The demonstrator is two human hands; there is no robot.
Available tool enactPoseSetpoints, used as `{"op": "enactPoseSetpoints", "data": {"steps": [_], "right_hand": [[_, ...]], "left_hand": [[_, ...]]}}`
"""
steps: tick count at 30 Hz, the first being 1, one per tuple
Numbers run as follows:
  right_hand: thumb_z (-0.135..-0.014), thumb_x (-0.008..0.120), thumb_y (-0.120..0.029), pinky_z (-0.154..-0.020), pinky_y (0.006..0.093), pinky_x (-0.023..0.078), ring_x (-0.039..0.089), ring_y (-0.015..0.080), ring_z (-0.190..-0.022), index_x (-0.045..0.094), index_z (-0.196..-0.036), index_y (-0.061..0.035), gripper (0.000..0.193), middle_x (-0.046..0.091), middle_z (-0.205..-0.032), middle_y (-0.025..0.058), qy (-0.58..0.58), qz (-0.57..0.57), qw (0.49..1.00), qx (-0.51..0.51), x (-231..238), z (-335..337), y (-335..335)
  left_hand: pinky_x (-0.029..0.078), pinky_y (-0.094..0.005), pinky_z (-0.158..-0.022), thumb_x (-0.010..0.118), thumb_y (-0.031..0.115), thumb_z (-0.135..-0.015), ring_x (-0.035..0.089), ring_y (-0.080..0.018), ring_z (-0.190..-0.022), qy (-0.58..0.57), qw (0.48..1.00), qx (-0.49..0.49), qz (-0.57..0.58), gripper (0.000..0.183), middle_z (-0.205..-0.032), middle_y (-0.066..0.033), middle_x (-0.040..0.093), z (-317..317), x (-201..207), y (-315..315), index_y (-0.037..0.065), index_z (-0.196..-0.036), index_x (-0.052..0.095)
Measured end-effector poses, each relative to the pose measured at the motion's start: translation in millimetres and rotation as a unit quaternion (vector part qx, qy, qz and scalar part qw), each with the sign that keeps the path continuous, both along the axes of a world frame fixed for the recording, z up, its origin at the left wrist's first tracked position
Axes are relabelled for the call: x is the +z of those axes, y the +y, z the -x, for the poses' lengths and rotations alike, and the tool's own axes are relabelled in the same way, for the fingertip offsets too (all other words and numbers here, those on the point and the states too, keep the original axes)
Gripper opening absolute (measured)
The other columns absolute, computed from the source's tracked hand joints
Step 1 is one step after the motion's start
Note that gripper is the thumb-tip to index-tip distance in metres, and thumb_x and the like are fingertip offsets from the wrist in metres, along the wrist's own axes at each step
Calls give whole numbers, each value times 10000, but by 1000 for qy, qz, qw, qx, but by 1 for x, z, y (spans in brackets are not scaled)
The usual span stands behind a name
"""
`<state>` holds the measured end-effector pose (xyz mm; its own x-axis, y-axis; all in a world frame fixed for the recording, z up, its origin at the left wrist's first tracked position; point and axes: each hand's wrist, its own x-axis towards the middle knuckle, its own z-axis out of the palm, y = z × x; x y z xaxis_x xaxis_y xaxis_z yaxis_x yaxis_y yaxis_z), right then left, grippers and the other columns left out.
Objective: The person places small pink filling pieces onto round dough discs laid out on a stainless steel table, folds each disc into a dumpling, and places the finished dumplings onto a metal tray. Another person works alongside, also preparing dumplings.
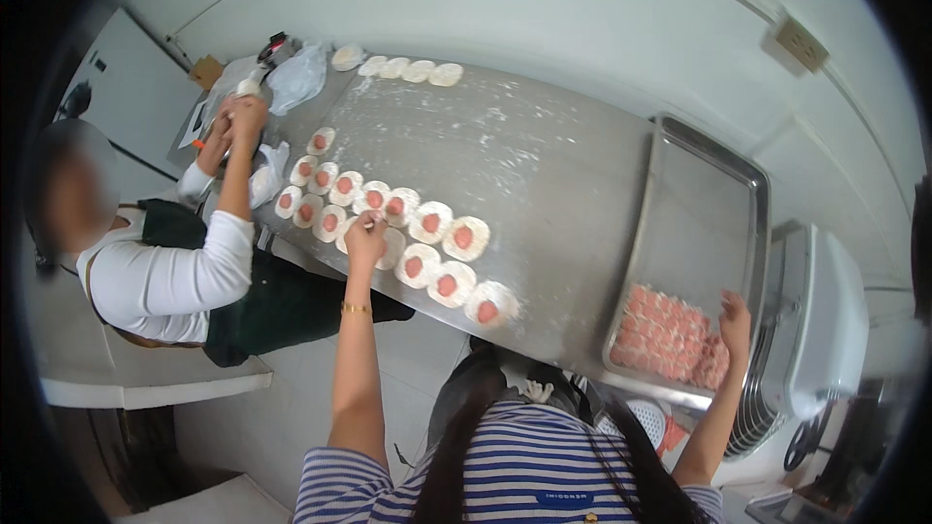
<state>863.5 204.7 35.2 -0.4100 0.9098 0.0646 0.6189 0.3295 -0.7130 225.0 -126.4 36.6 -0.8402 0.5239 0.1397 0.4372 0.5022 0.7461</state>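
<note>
From the head view, our left hand point(365, 238) hovers over the rounds point(403, 233) laid in rows on the worktop point(544, 194) — fingers pinched together, on what we cannot tell. Our right hand point(735, 322) reaches to the pink pieces point(670, 340) heaped in the tray's point(752, 189) near corner, fingers apart, within easy reach. Beyond, a co-worker's hands point(238, 116) work beside clear bags point(296, 78).

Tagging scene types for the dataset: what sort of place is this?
Probably a small commercial kitchen or food-prep room. A floured stainless steel worktable carries rows of dough rounds topped with pink filling, a metal tray holds pink meat portions, and a co-worker in an apron works alongside.
</note>
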Motion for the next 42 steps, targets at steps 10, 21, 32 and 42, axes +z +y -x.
{"op": "enactPoseSetpoints", "data": {"steps": [10,21,32,42], "right_hand": [[-674,507,42,-816,346,477,602,313,-962,608,-1058,9,399,610,-1023,179,-190,76,977,-53,62,81,-78],[-657,508,9,-868,384,459,600,328,-964,637,-1029,11,394,640,-1006,203,-216,26,974,-61,73,68,-113],[-722,516,44,-815,323,488,618,224,-912,622,-1060,13,356,645,-1017,143,-155,84,971,-162,79,34,-73],[-651,473,103,-821,333,512,637,251,-951,640,-1101,-56,505,659,-1061,123,-167,116,978,-43,15,-9,9]], "left_hand": [[475,-366,-747,606,166,-791,610,-278,-808,363,926,56,89,165,-851,-129,640,243,-28,48,19,-861,634],[422,-376,-846,528,92,-718,512,-290,-854,470,731,-479,127,74,-811,-108,548,229,217,234,35,-678,553],[425,-359,-831,451,150,-876,572,-278,-925,-238,929,-242,150,232,-981,-162,610,343,-89,209,57,-989,632],[417,-272,-718,472,332,-900,500,-146,-816,-34,907,-323,267,349,-904,-48,574,254,-146,237,90,-1109,610]]}}
